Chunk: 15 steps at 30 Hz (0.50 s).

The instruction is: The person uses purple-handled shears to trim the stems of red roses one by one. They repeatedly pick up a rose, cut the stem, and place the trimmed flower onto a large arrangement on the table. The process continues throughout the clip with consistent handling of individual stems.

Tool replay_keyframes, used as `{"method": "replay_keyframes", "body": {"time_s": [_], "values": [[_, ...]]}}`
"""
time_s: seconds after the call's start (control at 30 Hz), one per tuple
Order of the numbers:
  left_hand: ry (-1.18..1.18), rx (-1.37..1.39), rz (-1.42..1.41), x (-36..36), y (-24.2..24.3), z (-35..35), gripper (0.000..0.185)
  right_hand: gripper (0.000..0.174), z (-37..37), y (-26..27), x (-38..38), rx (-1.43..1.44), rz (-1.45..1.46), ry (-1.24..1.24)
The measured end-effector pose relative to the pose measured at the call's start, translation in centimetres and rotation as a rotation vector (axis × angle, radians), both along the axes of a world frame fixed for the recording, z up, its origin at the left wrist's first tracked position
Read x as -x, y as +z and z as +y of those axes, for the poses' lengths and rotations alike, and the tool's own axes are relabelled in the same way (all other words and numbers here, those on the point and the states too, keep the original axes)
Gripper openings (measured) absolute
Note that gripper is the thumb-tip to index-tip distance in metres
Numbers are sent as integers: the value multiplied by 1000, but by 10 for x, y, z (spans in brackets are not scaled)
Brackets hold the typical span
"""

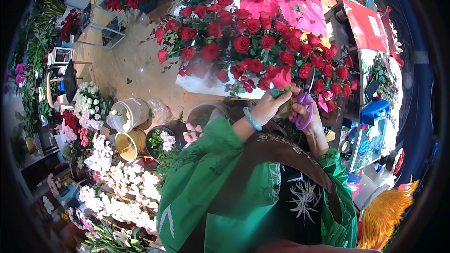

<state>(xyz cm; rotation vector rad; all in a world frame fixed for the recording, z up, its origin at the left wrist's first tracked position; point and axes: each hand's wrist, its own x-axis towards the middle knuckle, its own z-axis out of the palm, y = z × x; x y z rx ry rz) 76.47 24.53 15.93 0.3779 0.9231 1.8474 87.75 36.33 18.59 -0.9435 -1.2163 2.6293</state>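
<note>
My left hand (267, 110), with a pale bracelet at the wrist, is closed on a red rose (280, 76) just under its bloom, among green leaves (285, 107). Close beside it on the right, my right hand (309, 119) holds purple-handled scissors (305, 107), whose blades point up and away from me. The fingers of my right hand are near the leaves below the bloom; whether they touch the stem cannot be told. Beyond both hands lies a wide spread of red roses (252, 25) with dark foliage, partly over pink wrapping sheet (286, 8) and white paper (200, 83).
Left of me on the floor stand a clear bucket (137, 110), a yellow bucket (140, 138) and a black bucket (152, 147). Pale flowers (123, 182) crowd the lower left. A shelf unit with a blue tape dispenser (374, 112) is at the right.
</note>
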Motion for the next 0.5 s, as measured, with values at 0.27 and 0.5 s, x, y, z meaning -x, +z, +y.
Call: {"method": "replay_keyframes", "body": {"time_s": [0.27,0.5], "values": [[746,421,228,127,7,-99,22,40,3,-13,0,-328,-122,314],[1168,874,653,236,-87,-179,17,37,6,-24,8,-448,-167,445]]}}
